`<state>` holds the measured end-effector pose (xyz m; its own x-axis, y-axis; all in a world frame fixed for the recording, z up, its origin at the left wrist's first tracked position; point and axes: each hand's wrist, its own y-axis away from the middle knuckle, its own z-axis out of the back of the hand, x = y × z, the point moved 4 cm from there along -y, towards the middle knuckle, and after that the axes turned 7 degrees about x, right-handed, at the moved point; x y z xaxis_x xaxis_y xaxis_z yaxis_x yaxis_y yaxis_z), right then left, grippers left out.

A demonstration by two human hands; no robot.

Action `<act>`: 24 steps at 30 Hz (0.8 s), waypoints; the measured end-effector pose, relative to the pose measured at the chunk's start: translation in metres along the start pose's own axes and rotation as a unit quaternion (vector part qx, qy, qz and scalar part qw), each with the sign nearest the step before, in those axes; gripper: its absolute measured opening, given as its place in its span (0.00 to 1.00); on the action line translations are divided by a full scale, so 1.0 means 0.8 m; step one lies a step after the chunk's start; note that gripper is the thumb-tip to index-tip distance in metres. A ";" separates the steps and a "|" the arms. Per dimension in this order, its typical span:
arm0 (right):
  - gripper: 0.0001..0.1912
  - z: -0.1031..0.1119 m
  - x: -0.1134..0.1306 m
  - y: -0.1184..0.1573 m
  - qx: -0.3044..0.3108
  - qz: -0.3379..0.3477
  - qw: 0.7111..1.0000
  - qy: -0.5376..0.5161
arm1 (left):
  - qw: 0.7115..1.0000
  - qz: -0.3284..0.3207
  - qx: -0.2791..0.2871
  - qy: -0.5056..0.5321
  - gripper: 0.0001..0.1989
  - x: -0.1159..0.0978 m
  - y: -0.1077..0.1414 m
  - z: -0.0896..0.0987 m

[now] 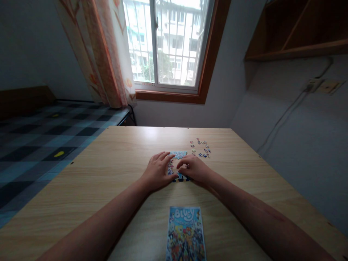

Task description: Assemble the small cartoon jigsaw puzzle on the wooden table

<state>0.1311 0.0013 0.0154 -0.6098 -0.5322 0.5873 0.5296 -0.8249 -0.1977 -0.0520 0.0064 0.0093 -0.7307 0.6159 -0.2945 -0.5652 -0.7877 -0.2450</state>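
A partly assembled jigsaw puzzle (pixel 178 155) lies on the wooden table, with an open gap in its middle. My left hand (pixel 160 169) rests at the puzzle's left side, fingers apart and thumb near the lower edge. Over the right part of the puzzle is my right hand (pixel 191 167), its thumb and index finger curled together in a pinch; a small dark thing, too small to name, shows at the fingers. Loose puzzle pieces (pixel 208 149) are scattered beyond my right hand. Nearer to me lies a picture card (pixel 186 232) reading "BLUEY".
The wooden table (pixel 108 159) reaches back toward a wall with a barred window (pixel 176 43). A bed with a checked cover (pixel 54 127) stands at the left, beside a curtain (pixel 100 54). A shelf (pixel 299 50) and a cable (pixel 282 117) are on the right.
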 end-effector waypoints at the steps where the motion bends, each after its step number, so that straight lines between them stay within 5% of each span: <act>1: 0.07 0.001 0.001 0.000 -0.007 0.012 1.000 0.012 | 1.000 0.000 0.001 0.000 0.38 0.000 0.000 0.000; 5: 0.07 0.011 -0.003 -0.001 -0.049 0.031 0.998 0.025 | 1.000 0.005 0.008 0.002 0.37 -0.002 0.000 0.002; 8: 0.02 0.033 -0.015 0.000 -0.158 0.029 0.986 0.036 | 1.000 0.017 0.007 0.014 0.33 0.000 -0.001 0.002; 13: 0.07 0.068 -0.041 0.014 -0.317 0.027 0.941 0.114 | 0.999 0.019 -0.028 0.027 0.22 0.004 -0.002 0.003; 19: 0.10 0.119 -0.114 0.042 -0.468 -0.058 0.868 0.153 | 0.996 -0.078 -0.040 0.012 0.14 -0.016 0.004 0.008; 24: 0.13 0.132 -0.177 0.060 -0.511 -0.163 0.838 0.102 | 0.993 -0.114 -0.016 0.009 0.12 -0.030 0.006 0.011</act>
<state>0.3057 0.0571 0.0055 -0.7671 -0.1825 0.6150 -0.4024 -0.6098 -0.6828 -0.0409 -0.0123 0.0230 -0.5783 0.7784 -0.2444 -0.7027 -0.6274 -0.3356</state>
